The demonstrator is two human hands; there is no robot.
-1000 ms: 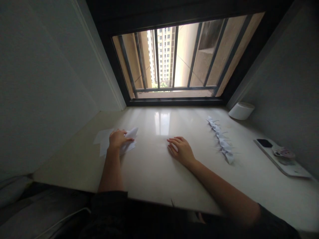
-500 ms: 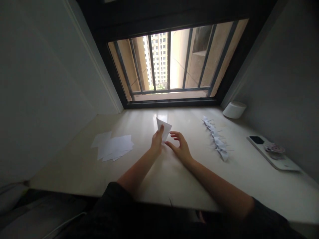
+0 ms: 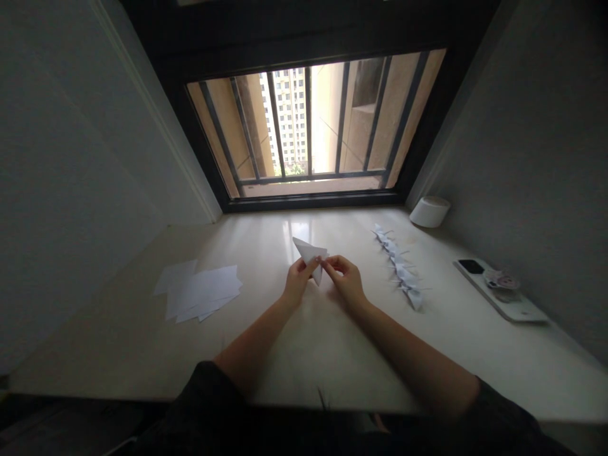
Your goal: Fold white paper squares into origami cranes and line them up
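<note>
A folded sheet of white paper is held up above the sill, between my two hands. My left hand grips its lower left part, thumb on the near face. With thumb and fingertips closed together, my right hand pinches the paper's right edge. One pointed corner sticks up to the left and another points down between the hands. To the right of my hands stands a row of several small folded paper figures with thin points. Loose white paper sheets lie overlapping on the left.
The pale sill runs below a dark-framed window with bars outside. A white rounded object stands at the back right corner. Nearer on the right lies a phone with a round grip on its back.
My right hand has closed from a loose, spread pose onto the paper's right edge. The paper has tilted and its folded shape looks different. The whole view has shifted slightly.
</note>
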